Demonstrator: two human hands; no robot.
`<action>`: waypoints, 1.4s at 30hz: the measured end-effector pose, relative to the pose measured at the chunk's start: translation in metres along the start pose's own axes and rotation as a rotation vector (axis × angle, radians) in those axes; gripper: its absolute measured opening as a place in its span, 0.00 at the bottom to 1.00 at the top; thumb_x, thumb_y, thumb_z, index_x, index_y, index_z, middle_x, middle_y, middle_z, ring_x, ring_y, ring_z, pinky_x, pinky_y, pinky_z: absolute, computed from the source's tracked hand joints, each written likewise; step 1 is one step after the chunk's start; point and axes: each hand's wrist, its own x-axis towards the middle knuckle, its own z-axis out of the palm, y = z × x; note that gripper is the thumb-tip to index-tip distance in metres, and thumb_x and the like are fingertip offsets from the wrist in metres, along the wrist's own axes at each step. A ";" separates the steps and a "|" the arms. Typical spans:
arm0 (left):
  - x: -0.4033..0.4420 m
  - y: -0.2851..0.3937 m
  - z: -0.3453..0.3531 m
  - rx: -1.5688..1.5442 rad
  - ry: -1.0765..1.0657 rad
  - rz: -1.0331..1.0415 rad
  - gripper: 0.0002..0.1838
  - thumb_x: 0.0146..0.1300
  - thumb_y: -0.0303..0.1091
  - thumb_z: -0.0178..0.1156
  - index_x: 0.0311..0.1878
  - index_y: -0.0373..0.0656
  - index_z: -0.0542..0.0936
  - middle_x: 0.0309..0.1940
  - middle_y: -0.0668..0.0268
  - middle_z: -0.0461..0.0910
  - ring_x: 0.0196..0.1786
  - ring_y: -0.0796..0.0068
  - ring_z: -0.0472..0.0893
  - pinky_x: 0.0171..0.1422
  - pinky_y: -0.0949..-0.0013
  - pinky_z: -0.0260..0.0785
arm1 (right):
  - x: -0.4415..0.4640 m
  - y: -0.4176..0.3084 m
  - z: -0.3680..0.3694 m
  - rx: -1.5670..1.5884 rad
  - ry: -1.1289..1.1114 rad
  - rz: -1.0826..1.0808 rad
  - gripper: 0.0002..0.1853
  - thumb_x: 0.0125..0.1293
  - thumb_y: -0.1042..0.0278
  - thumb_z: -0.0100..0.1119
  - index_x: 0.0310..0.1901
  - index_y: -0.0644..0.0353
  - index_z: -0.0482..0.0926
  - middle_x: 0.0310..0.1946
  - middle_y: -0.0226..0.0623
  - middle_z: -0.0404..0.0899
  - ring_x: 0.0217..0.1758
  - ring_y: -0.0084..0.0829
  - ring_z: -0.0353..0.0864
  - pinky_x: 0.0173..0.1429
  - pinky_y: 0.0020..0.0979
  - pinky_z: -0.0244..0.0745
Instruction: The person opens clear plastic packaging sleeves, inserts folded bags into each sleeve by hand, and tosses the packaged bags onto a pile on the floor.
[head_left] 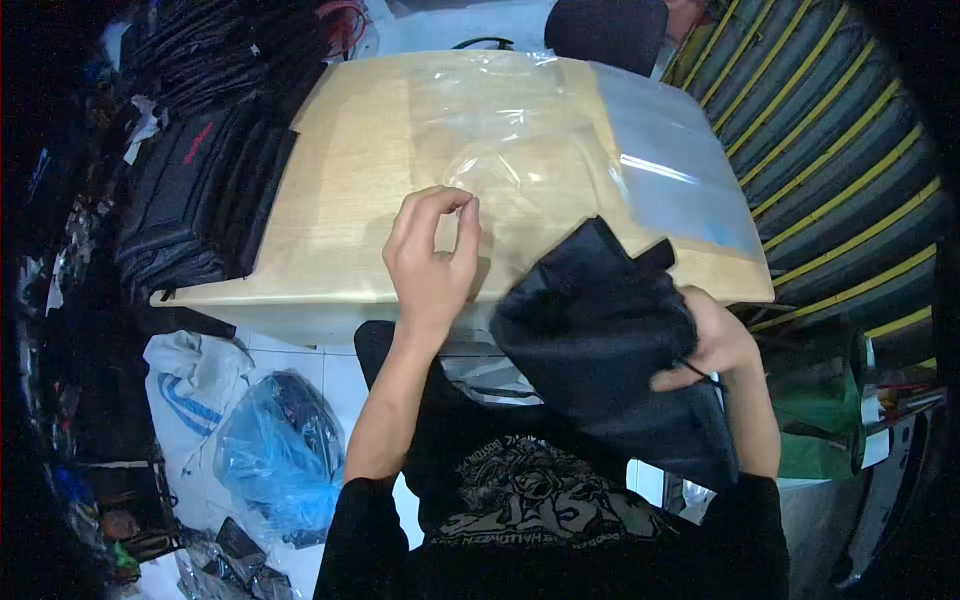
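My left hand (432, 255) is over the front half of the table, thumb and forefinger pinched together at the near edge of a clear plastic bag (500, 125). The bag lies flat over the table's middle, its near edge crumpled and slightly raised by my fingertips. On the right, my right hand (715, 340) grips a black fabric bag (600, 340) by its side. This bag hangs tilted and folded in front of my body, overlapping the table's front edge. Some of my right fingers are hidden behind the cloth.
Stacked black fabric bags (190, 190) stand left of the pale wooden table (350, 130). A translucent plastic sheet (675, 160) covers its right side. Yellow-striped dark material (840, 150) rises at the right. Blue plastic-wrapped goods (280, 450) sit on the floor at left.
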 end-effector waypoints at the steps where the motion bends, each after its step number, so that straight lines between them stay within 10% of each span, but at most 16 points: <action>1: -0.001 0.001 0.001 -0.024 0.001 -0.007 0.04 0.55 0.23 0.64 0.34 0.37 0.81 0.31 0.63 0.81 0.33 0.73 0.79 0.40 0.73 0.69 | 0.009 -0.001 0.003 -0.049 -0.012 -0.048 0.37 0.37 0.67 0.78 0.52 0.71 0.73 0.45 0.41 0.81 0.48 0.29 0.77 0.57 0.29 0.69; 15: -0.005 -0.012 -0.012 -0.158 -0.015 -0.069 0.05 0.52 0.22 0.67 0.34 0.36 0.83 0.32 0.61 0.81 0.31 0.74 0.80 0.38 0.74 0.73 | 0.045 0.018 -0.009 0.235 -0.020 0.092 0.40 0.38 0.62 0.76 0.54 0.74 0.72 0.48 0.44 0.78 0.52 0.31 0.75 0.60 0.29 0.66; 27: -0.007 -0.015 -0.013 -0.252 0.090 -0.221 0.04 0.55 0.23 0.66 0.33 0.35 0.82 0.26 0.64 0.79 0.27 0.79 0.75 0.34 0.76 0.68 | 0.028 0.023 0.019 1.193 0.103 0.420 0.38 0.40 0.79 0.66 0.59 0.73 0.66 0.49 0.53 0.78 0.51 0.42 0.80 0.59 0.39 0.74; 42: -0.023 -0.011 -0.033 -0.187 -0.115 -0.025 0.06 0.50 0.18 0.67 0.33 0.35 0.83 0.30 0.60 0.82 0.33 0.73 0.81 0.39 0.73 0.72 | 0.041 0.015 0.005 1.038 0.123 0.462 0.37 0.43 0.77 0.65 0.60 0.74 0.65 0.51 0.53 0.76 0.52 0.42 0.79 0.60 0.38 0.73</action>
